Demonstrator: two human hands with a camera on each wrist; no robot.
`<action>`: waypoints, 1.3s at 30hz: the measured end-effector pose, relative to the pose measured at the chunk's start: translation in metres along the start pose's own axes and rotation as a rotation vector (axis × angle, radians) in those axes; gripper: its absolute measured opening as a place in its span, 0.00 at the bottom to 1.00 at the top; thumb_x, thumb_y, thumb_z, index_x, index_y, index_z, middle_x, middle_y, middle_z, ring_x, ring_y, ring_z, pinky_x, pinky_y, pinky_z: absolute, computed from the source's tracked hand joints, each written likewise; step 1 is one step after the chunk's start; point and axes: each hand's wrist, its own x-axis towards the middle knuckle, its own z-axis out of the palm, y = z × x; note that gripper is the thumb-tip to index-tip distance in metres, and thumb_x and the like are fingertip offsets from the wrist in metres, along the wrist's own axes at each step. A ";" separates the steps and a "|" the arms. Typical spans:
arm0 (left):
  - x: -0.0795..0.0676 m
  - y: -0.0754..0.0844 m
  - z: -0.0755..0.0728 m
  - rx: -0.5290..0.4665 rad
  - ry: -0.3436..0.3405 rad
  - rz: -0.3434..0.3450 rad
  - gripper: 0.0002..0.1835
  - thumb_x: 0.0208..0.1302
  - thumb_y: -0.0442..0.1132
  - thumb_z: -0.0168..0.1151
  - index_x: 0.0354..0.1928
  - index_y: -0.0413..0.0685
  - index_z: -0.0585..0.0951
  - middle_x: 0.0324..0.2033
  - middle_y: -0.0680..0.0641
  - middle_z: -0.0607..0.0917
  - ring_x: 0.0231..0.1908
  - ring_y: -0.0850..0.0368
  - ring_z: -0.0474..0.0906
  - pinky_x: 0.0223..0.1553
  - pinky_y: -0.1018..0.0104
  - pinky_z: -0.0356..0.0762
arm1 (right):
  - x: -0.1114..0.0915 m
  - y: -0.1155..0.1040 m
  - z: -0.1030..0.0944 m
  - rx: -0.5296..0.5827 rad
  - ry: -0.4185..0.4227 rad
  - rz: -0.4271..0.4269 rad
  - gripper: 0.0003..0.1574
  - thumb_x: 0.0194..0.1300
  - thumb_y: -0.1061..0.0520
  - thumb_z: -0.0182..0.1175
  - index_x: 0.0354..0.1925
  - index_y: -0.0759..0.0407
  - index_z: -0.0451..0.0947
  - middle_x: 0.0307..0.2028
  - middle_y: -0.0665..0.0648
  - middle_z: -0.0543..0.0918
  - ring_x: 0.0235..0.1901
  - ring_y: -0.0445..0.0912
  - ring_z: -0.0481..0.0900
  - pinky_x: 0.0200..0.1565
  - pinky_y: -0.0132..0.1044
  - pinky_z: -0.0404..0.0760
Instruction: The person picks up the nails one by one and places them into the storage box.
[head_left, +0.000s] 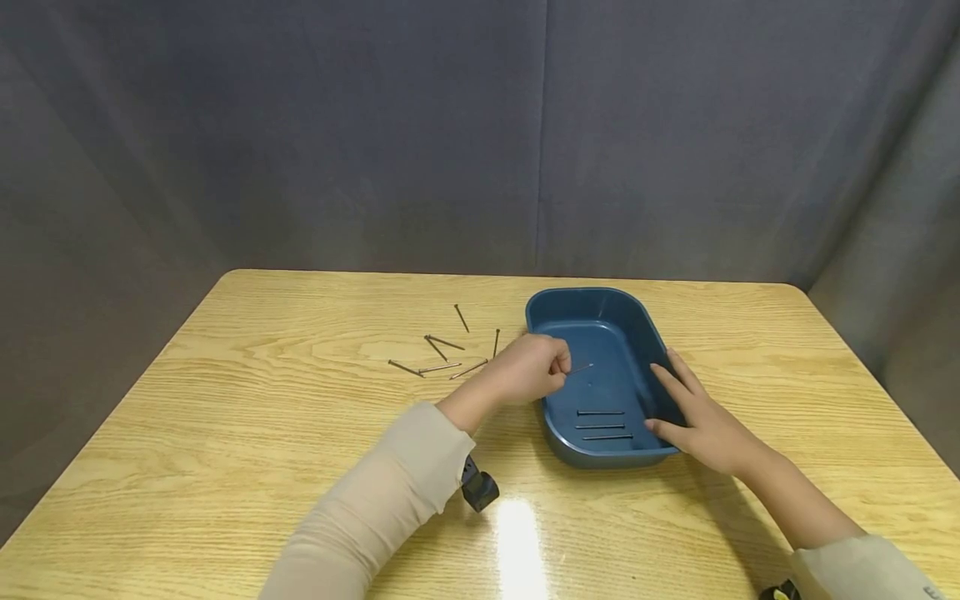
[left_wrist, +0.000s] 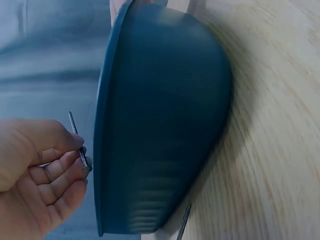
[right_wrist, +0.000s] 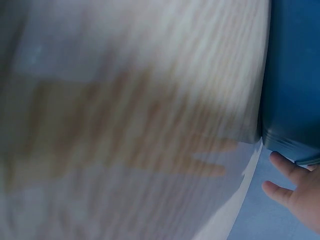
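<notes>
My left hand point(head_left: 534, 368) reaches over the left rim of a blue plastic tray point(head_left: 637, 323). Thumb and fingers pinch a dark metal nail point(left_wrist: 80, 142); in the left wrist view its head is at the lower end and its point is up. Inside the tray, near the front, three nails point(head_left: 600, 427) lie side by side. My right hand point(head_left: 708, 429) rests at the tray's right rim, fingers spread and fairly straight. Its fingers point(right_wrist: 289, 167) appear beside the blue wall in the right wrist view.
Several loose nails point(head_left: 444, 342) lie scattered on the wooden table point(head_left: 247, 433) left of the tray. One nail point(left_wrist: 184, 222) is close to the tray's side in the left wrist view. A grey curtain point(head_left: 375, 142) hangs behind the table.
</notes>
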 end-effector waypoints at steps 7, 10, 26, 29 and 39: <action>0.006 0.005 0.008 0.002 -0.028 0.014 0.04 0.54 0.32 0.54 0.33 0.45 0.76 0.27 0.54 0.75 0.27 0.63 0.68 0.31 0.76 0.66 | 0.000 0.000 0.001 -0.007 0.005 0.002 0.45 0.59 0.48 0.52 0.64 0.65 0.42 0.65 0.59 0.30 0.60 0.64 0.39 0.48 0.64 0.52; 0.009 0.007 0.011 0.006 -0.043 0.025 0.04 0.55 0.33 0.54 0.33 0.45 0.75 0.27 0.54 0.75 0.27 0.64 0.68 0.30 0.76 0.66 | 0.000 0.000 0.001 -0.003 0.007 0.002 0.45 0.59 0.48 0.52 0.64 0.65 0.42 0.64 0.60 0.31 0.60 0.64 0.39 0.48 0.64 0.52; 0.022 0.008 0.028 0.068 -0.067 0.037 0.03 0.54 0.32 0.54 0.32 0.45 0.76 0.26 0.53 0.76 0.25 0.63 0.67 0.29 0.76 0.64 | 0.001 0.000 0.001 -0.002 0.006 0.003 0.45 0.59 0.48 0.52 0.64 0.65 0.43 0.65 0.60 0.30 0.60 0.65 0.40 0.47 0.64 0.53; 0.024 0.008 0.032 0.057 -0.084 0.031 0.03 0.55 0.32 0.53 0.31 0.45 0.76 0.26 0.53 0.75 0.25 0.63 0.66 0.28 0.76 0.64 | 0.001 0.000 0.002 0.000 0.000 0.004 0.45 0.59 0.48 0.52 0.64 0.65 0.43 0.64 0.61 0.31 0.60 0.65 0.40 0.47 0.64 0.53; 0.037 0.011 0.037 0.121 -0.081 0.027 0.04 0.54 0.32 0.54 0.24 0.48 0.73 0.21 0.55 0.72 0.23 0.63 0.66 0.26 0.76 0.63 | 0.001 0.001 0.001 -0.010 0.003 0.006 0.45 0.59 0.47 0.52 0.64 0.65 0.43 0.64 0.60 0.31 0.59 0.66 0.42 0.47 0.63 0.54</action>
